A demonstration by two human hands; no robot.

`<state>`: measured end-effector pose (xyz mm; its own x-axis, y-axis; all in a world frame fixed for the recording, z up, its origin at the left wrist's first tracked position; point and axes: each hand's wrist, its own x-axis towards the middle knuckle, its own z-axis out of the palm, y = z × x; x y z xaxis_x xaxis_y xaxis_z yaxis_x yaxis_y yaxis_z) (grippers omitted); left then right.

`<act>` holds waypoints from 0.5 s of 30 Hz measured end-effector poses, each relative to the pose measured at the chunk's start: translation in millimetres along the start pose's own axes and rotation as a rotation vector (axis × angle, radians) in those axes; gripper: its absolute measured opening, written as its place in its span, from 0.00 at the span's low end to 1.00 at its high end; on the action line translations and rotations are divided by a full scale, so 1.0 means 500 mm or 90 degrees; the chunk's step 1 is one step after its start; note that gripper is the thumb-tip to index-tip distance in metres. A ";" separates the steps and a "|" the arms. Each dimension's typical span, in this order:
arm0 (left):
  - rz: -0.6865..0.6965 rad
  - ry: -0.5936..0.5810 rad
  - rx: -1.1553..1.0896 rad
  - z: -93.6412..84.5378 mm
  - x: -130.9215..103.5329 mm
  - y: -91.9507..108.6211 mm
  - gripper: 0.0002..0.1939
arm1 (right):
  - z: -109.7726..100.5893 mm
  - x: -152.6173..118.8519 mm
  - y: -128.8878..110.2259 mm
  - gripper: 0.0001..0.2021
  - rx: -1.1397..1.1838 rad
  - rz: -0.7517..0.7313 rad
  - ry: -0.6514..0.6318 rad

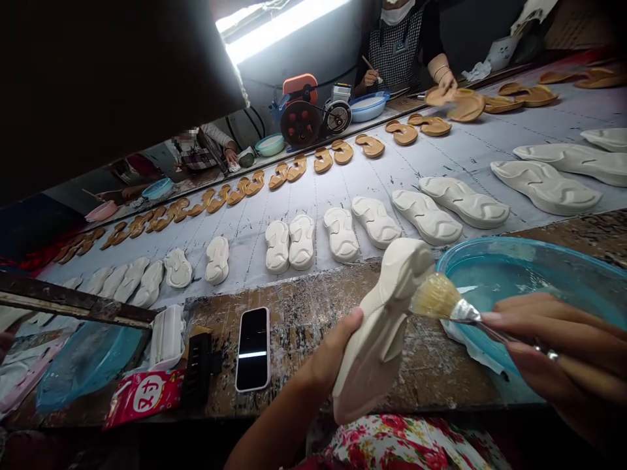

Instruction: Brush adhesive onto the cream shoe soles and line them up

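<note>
- Left hand (326,359) grips a white sole (369,333) above the bench (308,307), its long axis slanting up rightward.
- Right hand (568,323) pinches a brush (435,297), bristles at the sole's upper right edge.

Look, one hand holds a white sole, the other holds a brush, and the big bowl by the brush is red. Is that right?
Not quite: the big bowl is blue, as the head view shows. The left hand does hold a white sole, and the right hand a brush.
</note>
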<state>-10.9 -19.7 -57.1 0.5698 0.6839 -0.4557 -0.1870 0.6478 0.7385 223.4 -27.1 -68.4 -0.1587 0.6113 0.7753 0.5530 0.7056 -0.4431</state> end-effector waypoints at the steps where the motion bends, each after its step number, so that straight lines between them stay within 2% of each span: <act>1: -0.004 -0.005 0.006 0.001 -0.006 0.000 0.22 | -0.004 0.012 0.002 0.15 0.020 -0.068 -0.038; 3: -0.002 -0.017 0.001 0.000 -0.015 -0.003 0.21 | -0.009 0.029 0.002 0.21 0.047 -0.122 -0.074; 6: -0.008 -0.022 -0.052 -0.003 -0.012 -0.016 0.19 | -0.005 0.040 -0.019 0.19 0.076 -0.055 -0.052; 10: -0.027 -0.001 -0.101 0.003 0.004 -0.031 0.34 | 0.014 0.030 -0.054 0.14 0.075 -0.044 -0.078; 12: -0.004 -0.004 -0.051 0.012 0.004 -0.024 0.34 | 0.018 0.023 -0.062 0.13 0.070 -0.052 -0.096; 15: 0.107 0.023 0.145 0.027 -0.012 0.003 0.24 | 0.019 0.024 -0.067 0.12 0.055 -0.059 -0.124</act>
<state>-3.8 -27.5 -46.5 0.5157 0.7899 -0.3317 -0.0894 0.4347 0.8961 195.3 -39.9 -48.4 -0.3655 0.5941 0.7165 0.4582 0.7849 -0.4171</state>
